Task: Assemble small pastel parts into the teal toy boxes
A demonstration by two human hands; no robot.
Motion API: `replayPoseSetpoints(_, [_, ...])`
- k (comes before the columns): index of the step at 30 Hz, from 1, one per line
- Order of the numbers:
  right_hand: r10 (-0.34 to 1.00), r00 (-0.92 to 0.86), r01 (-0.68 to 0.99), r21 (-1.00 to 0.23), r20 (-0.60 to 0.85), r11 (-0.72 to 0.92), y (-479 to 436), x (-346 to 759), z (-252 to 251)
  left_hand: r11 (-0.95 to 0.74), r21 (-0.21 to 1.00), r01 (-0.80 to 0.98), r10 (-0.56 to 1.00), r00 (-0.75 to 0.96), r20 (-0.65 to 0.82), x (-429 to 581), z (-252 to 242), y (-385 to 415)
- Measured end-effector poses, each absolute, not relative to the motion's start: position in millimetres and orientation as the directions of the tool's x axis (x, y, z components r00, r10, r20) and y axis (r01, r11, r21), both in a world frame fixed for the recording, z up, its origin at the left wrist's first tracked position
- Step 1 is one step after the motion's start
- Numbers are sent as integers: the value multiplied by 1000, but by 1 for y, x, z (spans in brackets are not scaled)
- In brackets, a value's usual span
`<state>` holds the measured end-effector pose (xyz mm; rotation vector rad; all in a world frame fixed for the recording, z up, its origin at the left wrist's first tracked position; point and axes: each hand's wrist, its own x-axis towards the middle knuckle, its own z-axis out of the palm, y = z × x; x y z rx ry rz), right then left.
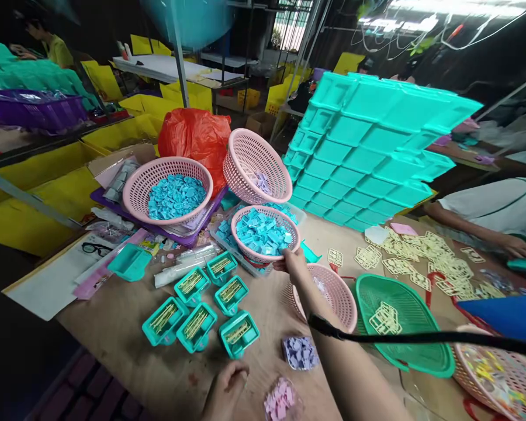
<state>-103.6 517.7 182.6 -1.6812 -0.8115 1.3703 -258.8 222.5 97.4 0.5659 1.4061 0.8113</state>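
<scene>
My right hand [294, 264] reaches forward, its fingers closed on the near right rim of a small pink basket [241, 248] heaped with light blue plastic pieces [263, 231]. My left hand [230, 383] is near the table's front edge, fingers curled; whatever is in them, if anything, is hidden. Just beyond it is a teal plastic box [251, 340] with pale yellow frame-like parts inside. Several more such boxes [175, 339] stand in a cluster to its left and behind. To the right of my left hand are tubs of purple pieces [301, 352] and pink pieces [280, 400].
Other pink baskets [129, 196] stand behind and beside. A green basket [438, 356], loose yellow frames [447, 260] and stacked teal crates [368, 146] lie right. A black cable [403, 338] crosses above my right forearm. A co-worker's arm [473, 228] is at far right.
</scene>
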Motion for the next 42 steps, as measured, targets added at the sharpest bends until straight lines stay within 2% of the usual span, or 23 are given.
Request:
replayPoseSetpoints(7, [815,297,72,-839,-498,-539,497,0,223,482,844,-234,852,-99,-514,-271,136,324])
replayPoseSetpoints(8, [816,306,68,-844,-490,-532,490,17,227,439,882,-173,874,-143,-464,-276,141,346])
replayPoseSetpoints(10, [815,340,64,-853,-469,-518,471,48,232,338,931,140,925,-234,-300,-287,149,395])
replayPoseSetpoints(14, [772,456,72,-846,-442,-528,428,92,227,274,910,311,950,-234,-206,-301,155,494])
replayPoseSetpoints(21, [705,539,-7,-839,-461,-544,386,108,211,272,880,390,953,-237,-189,-277,157,574])
replayPoseSetpoints(26, [766,472,-14,-872,-437,-489,403,89,206,286,909,302,936,-293,-197,-265,172,600])
replayPoseSetpoints(34, [853,336,27,-902,-398,-432,458,44,209,231,908,349,970,-155,-187,-275,182,593])
replayPoseSetpoints(37, [868,335,38,-915,-367,-402,474,33,213,274,838,471,962,-151,-229,-278,177,589])
replayPoseSetpoints(42, [867,301,40,-903,-396,-427,494,26,215,404,620,672,895,-150,-419,-279,155,579])
